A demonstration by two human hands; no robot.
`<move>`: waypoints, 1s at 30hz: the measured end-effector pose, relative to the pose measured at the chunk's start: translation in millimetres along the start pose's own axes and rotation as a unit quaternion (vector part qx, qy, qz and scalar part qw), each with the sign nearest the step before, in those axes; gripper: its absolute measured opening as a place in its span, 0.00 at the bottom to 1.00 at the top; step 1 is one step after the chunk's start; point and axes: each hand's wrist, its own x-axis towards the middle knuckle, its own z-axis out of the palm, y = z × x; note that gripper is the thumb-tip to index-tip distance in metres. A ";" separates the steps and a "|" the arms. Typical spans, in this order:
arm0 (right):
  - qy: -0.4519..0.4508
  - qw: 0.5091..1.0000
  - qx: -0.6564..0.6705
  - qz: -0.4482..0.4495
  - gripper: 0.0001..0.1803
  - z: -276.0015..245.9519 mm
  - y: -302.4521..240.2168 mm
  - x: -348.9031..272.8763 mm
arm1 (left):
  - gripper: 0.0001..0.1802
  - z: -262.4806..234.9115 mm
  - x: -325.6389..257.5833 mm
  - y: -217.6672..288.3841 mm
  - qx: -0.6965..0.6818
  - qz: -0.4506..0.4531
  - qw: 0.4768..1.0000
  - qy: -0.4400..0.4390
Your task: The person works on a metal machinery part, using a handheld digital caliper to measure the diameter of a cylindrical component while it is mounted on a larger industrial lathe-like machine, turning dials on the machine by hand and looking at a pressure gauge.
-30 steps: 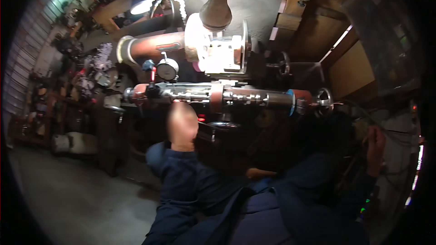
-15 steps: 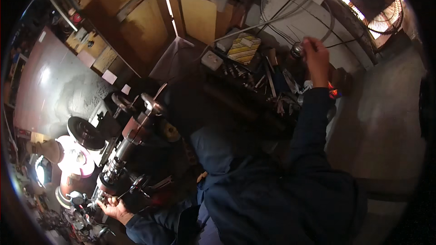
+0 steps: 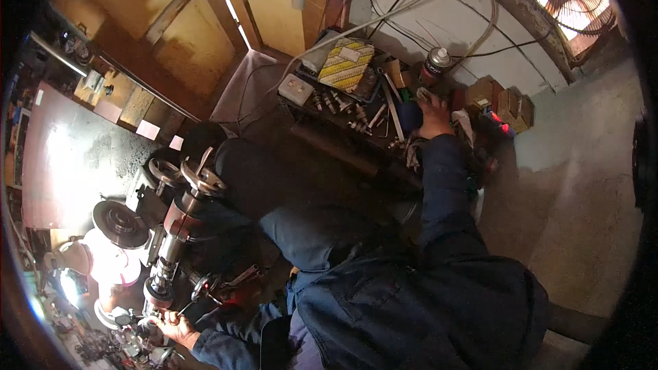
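The lathe runs along the left of the view, lit by a bright lamp at its lower end — the left hand rests down there at that end of the machine, fingers curled about a small dark part or tool that is too dim to name. How tightly it grips I cannot tell. The right hand is stretched well away to the cluttered table at the upper middle, lying among loose bits and wrenches just beside a blue cup and near a spray can; whether it has closed on anything is hidden by the hand's own back.

To do this reach well, I judge the person should look toward the table rather than grope — the tools lie crowded and touching, and a blind grab could scatter them or take the wrong one. The left hand is best kept steady and clear of the handwheels while attention is turned away. A yellow striped box and trailing cables sit behind the tools, so the pick should lift straight up.
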 end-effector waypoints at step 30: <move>0.093 0.965 0.144 0.196 0.27 73.8 -36.8 97.7 | 0.15 18.4 -6.6 -30.1 0.097 0.090 0.991 0.032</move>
